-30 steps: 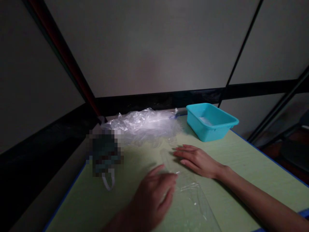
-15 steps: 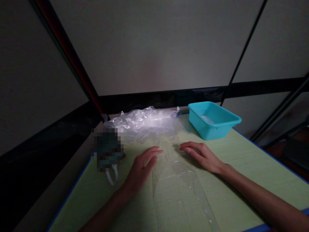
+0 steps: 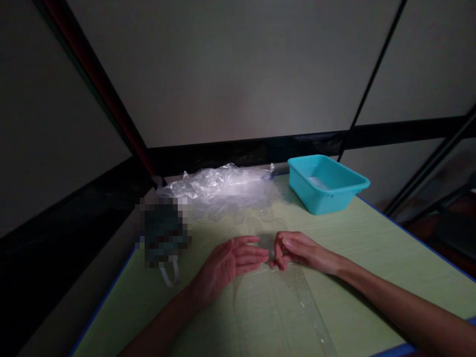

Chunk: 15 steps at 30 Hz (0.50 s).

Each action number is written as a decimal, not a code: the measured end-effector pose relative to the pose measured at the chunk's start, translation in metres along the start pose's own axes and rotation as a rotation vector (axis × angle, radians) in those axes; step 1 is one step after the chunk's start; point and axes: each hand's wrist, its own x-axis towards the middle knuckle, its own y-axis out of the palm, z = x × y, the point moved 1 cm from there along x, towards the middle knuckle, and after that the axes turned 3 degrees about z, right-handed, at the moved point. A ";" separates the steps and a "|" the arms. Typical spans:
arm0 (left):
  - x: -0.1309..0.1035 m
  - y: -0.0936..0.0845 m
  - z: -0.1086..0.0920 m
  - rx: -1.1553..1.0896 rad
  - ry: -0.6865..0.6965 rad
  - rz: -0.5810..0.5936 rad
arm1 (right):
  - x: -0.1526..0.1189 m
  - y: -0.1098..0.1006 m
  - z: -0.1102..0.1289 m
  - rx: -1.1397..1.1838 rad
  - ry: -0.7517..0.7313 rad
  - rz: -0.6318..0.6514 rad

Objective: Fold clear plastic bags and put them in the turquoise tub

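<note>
A clear plastic bag [image 3: 278, 307] lies flat on the pale green table [image 3: 372, 277], running toward the near edge. My left hand [image 3: 226, 265] is over the bag's upper left part, palm turned partly up, fingers stretched out to the right. Facing it, my right hand [image 3: 297, 250] has its fingers curled and its thumb against them at the bag's upper end. What those fingers pinch, if anything, is too thin and see-through to make out. The two hands' fingertips are close together.
Crumpled clear plastic bags [image 3: 223, 191] are heaped at the table's back. A turquoise basin [image 3: 327, 191] stands at the back right with something pale inside. A blurred-out dark item [image 3: 165, 233] with a white loop sits at the left edge.
Both hands have come nearer to the body and closer together. My left hand has turned its palm up with fingers extended; my right hand's fingers have curled in.
</note>
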 end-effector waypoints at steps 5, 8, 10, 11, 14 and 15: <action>0.001 -0.005 0.006 0.001 -0.103 0.045 | 0.001 0.003 -0.003 -0.034 0.024 0.040; 0.001 -0.007 0.010 0.015 -0.103 0.010 | 0.002 0.003 -0.006 -0.070 0.026 0.039; 0.001 -0.007 0.011 0.031 -0.090 -0.001 | 0.003 0.003 -0.007 -0.098 0.022 0.037; 0.001 -0.007 0.010 0.036 -0.083 -0.001 | 0.004 0.002 -0.008 -0.112 0.019 0.034; 0.001 -0.006 0.006 0.022 -0.067 -0.002 | 0.002 0.001 -0.005 -0.162 -0.010 -0.003; 0.001 -0.005 0.004 0.011 -0.055 -0.008 | 0.000 0.001 -0.002 -0.171 -0.024 -0.026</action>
